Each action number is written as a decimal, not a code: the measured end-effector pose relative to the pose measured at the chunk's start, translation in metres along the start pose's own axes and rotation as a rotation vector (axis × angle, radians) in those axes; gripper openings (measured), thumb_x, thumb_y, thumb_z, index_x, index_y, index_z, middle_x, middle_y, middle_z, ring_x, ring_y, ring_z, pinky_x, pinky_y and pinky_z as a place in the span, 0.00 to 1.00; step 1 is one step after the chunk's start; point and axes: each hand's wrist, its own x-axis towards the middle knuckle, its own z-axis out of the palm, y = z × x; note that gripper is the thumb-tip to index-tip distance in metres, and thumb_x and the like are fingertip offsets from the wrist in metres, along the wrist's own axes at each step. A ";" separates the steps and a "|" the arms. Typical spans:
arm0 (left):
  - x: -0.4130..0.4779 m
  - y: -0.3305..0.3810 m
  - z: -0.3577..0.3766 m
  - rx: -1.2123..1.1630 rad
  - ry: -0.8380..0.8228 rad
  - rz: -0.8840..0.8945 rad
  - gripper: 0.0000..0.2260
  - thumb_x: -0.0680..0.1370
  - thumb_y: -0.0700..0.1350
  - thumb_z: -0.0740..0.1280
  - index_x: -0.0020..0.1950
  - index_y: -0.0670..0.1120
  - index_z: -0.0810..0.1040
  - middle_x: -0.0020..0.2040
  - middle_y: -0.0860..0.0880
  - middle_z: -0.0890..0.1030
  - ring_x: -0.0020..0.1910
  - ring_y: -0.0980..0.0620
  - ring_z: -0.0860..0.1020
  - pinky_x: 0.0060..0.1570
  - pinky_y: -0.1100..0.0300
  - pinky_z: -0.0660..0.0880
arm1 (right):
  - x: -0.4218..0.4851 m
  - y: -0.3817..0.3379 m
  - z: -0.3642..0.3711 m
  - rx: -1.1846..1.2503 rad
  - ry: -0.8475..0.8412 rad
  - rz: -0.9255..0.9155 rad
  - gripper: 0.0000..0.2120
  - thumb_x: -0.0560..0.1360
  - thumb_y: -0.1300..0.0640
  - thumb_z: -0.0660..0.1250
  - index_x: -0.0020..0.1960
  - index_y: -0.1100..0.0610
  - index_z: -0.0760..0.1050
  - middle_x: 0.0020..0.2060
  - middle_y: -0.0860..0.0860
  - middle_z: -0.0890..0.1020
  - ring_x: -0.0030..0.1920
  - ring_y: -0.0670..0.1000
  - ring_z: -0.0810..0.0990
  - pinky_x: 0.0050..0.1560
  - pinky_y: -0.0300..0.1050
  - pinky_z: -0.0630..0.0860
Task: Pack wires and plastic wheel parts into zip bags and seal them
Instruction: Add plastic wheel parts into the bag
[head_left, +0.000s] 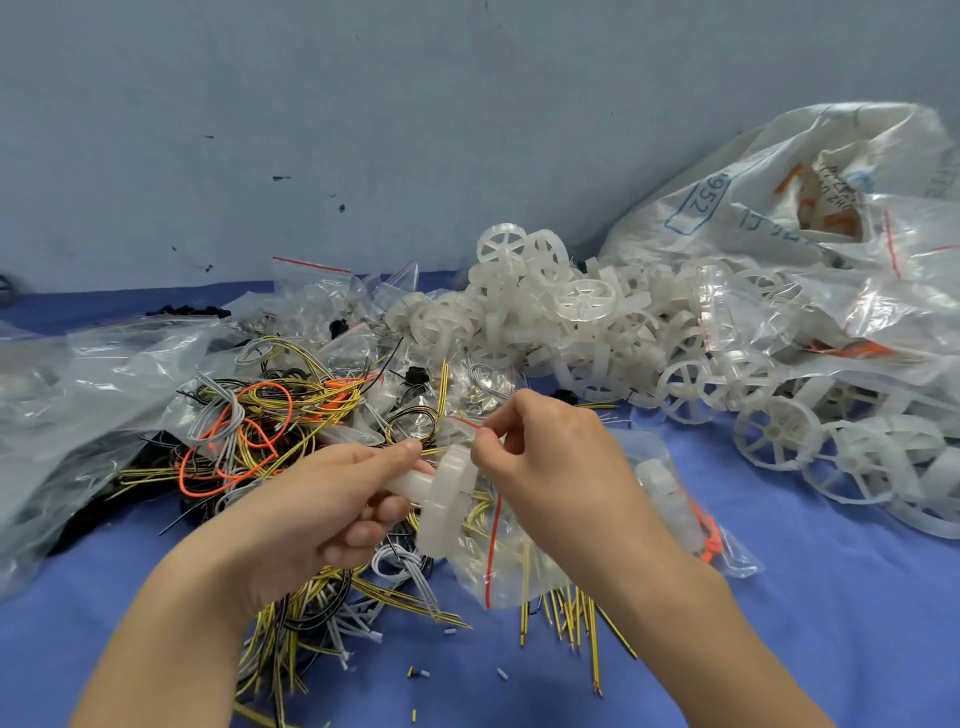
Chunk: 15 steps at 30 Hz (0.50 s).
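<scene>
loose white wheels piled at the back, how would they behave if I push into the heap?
The white wheels look like thin, spoked, hollow plastic, so probably light and easy to scatter. Round rims suggest loose ones on the blue cloth may roll. Axle stubs seem interlocked in the heap, so several might drag along together.

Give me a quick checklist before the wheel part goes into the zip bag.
1. Left hand grips the wheel part: ok.
2. Right hand pinches the zip bag at its mouth: ok.
3. Bag mouth open wide enough for the part: cannot tell.
4. Wires already in the bag: ok, yellow ones show through it.
5. Part inside the bag: not ok, mostly outside.
6. Red zip strip sealed: not ok.
</scene>
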 end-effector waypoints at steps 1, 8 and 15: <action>0.000 0.000 0.002 -0.006 -0.006 0.001 0.12 0.78 0.53 0.66 0.43 0.46 0.82 0.29 0.48 0.72 0.21 0.58 0.64 0.18 0.71 0.58 | 0.000 -0.001 0.000 0.005 0.017 -0.001 0.06 0.76 0.48 0.63 0.45 0.49 0.76 0.39 0.46 0.79 0.43 0.49 0.77 0.41 0.48 0.73; 0.008 0.001 0.022 -0.024 -0.123 0.061 0.11 0.81 0.42 0.62 0.58 0.38 0.79 0.41 0.44 0.80 0.25 0.54 0.72 0.20 0.64 0.69 | 0.000 -0.004 -0.003 -0.022 0.064 -0.014 0.07 0.76 0.47 0.63 0.45 0.48 0.76 0.39 0.45 0.80 0.43 0.49 0.78 0.43 0.50 0.75; 0.012 0.001 0.048 0.270 -0.157 0.151 0.08 0.82 0.33 0.56 0.55 0.28 0.72 0.38 0.37 0.74 0.27 0.48 0.73 0.24 0.62 0.72 | -0.003 -0.009 -0.002 -0.118 0.055 -0.061 0.07 0.76 0.47 0.62 0.45 0.48 0.76 0.42 0.46 0.79 0.45 0.51 0.78 0.44 0.50 0.75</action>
